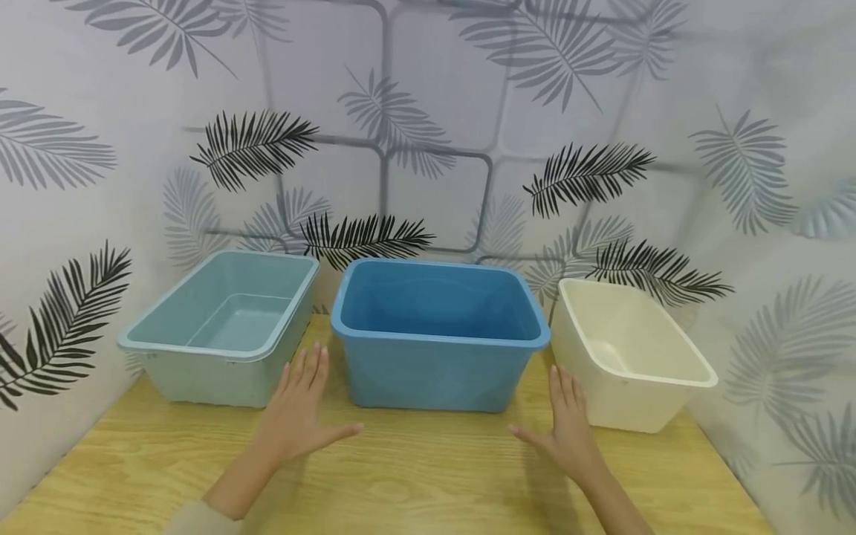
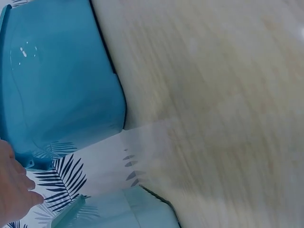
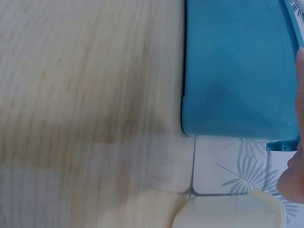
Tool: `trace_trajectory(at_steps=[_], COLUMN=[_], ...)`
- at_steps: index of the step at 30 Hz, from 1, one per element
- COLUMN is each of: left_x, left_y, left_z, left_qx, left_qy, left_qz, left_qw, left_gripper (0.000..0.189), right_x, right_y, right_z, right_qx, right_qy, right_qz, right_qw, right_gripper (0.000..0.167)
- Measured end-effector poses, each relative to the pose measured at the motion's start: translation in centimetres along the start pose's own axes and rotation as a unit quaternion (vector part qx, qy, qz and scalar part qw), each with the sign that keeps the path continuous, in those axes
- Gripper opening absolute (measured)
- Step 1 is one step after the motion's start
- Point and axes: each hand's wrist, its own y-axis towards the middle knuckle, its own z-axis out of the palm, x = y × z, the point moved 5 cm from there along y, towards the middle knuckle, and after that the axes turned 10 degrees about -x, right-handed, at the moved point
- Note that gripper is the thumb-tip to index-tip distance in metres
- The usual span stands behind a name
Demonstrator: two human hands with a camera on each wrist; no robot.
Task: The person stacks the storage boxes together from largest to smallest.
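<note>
My left hand hovers over the table with straight fingers and the thumb spread to the right. It is between a pale blue-green plastic basin and a deeper blue basin. On the other side my right hand is held the same way, its thumb pointing left, between the blue basin and a cream basin. Neither hand holds anything. In the left wrist view the left hand shows at the left edge; the right hand shows at the right edge of its own wrist view.
The three basins stand in a row along the back of the wood-grain table. A white wall covering with grey and black leaf prints rises right behind them and along both sides.
</note>
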Motion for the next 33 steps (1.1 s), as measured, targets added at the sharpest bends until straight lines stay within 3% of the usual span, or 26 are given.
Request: trace_trajectory(at_steps=[8, 12, 19, 22, 33], left_x=[0.1, 0.4, 0.9, 1.0, 1.2], left_y=[1.4, 1.9, 2.7, 3.1, 4.9], left_z=[-0.1, 0.1, 0.1, 0.2, 0.3], left_qx=[-0.015, -0.006, 0.016, 0.011, 0.017], left_qy=[-0.056, -0.073, -0.134, -0.15, -0.194], left_qz=[-0.026, -0.051, -0.12, -0.13, -0.165], left_qw=[0.998, 0.996, 0.9836, 0.98, 0.967], left_gripper=[0.119, 0.118, 0.114, 0.115, 0.111], right_x=[0.3, 0.5, 0.3, 0.2, -0.4], right_y=[1.4, 1.9, 3.0, 3.5, 4.9], right_z=[0.1, 0.1, 0.3, 0.3, -0.1], right_qx=[-0.003, 0.005, 0.005, -0.007, -0.033], right_qy=[0.042, 0.055, 0.1, 0.13, 0.141], right_qz=[0.036, 0.061, 0.118, 0.135, 0.174], right_qw=[0.9985, 0.9966, 0.9879, 0.9822, 0.974], right_gripper=[0.11, 0.111, 0.1, 0.097, 0.089])
